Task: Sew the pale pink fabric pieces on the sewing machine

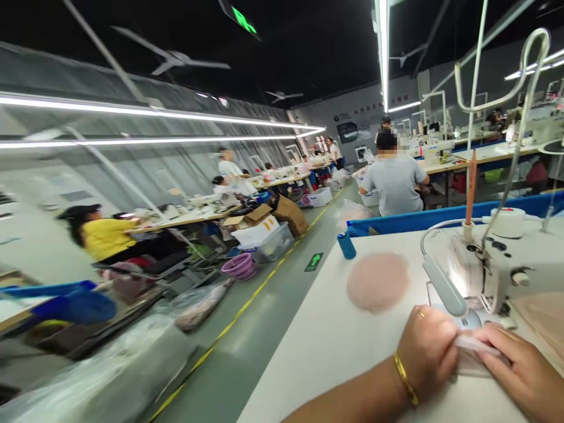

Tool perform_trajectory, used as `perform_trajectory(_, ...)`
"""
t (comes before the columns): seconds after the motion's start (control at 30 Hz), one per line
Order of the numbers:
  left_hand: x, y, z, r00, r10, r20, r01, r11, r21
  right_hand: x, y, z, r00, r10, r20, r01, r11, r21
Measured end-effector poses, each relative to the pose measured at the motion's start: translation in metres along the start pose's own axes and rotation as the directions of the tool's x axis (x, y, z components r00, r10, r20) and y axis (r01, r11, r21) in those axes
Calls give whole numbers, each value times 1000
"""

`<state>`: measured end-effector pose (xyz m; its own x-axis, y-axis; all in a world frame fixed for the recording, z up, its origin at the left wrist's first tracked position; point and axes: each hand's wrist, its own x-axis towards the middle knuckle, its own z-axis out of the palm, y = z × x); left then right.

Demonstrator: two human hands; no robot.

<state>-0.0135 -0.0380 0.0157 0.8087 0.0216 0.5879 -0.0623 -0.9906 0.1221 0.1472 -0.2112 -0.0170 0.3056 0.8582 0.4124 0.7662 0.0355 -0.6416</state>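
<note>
My left hand, with a gold bracelet at the wrist, is closed on one end of a pale pinkish piece of fabric. The fingers of my right hand pinch the same fabric from the other side. Both hands are just in front of the needle area of a white sewing machine, whose lamp is lit. Whether the fabric touches the needle plate I cannot tell. A round pink fabric piece lies flat on the white table, left of the machine. More pinkish fabric lies under the machine arm at right.
A blue thread cone stands at the table's far left corner. Beyond the table's left edge runs an aisle with a yellow line. Boxes, a purple basket and plastic-wrapped bundles line it. Other people sit at sewing tables around the room.
</note>
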Motion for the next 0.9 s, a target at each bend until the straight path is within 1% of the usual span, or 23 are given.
perform_trajectory(0.03, 1, 2, -7, 998, -6, -56, 3, 998, -59, 0, -7, -3, 1000, 21, 12, -21, 1000, -1)
perform_trajectory(0.1, 4, 7, -14, 992, -19, -125, 1, 991, -136, 2, -19, -7, 999, 49, 17, -49, 999, 5)
perform_trajectory(0.23, 7, 12, -16, 991, -21, -135, 0, 988, -158, 4, -31, -9, 998, 55, 22, -56, 998, 35)
perform_trajectory(0.43, 12, 11, -19, 979, 12, -202, -49, 982, -180, 5, -31, -10, 1000, 4, 21, -5, 999, 52)
perform_trajectory(0.57, 11, 11, -17, 985, 28, -170, -58, 983, -175, 4, -29, -11, 999, -16, 30, 14, 998, 59)
perform_trajectory(0.73, 8, 12, -10, 986, 71, -151, -82, 994, -68, 2, -27, -9, 998, -59, 29, 59, 998, -3)
perform_trajectory(0.83, 9, 12, -12, 989, 60, -138, -75, 992, -105, 3, -30, -11, 997, -78, 26, 78, 997, -14)
perform_trajectory(0.9, 10, 12, -15, 987, 39, -154, -63, 986, -154, 4, -33, -12, 996, -82, 35, 82, 997, 2)
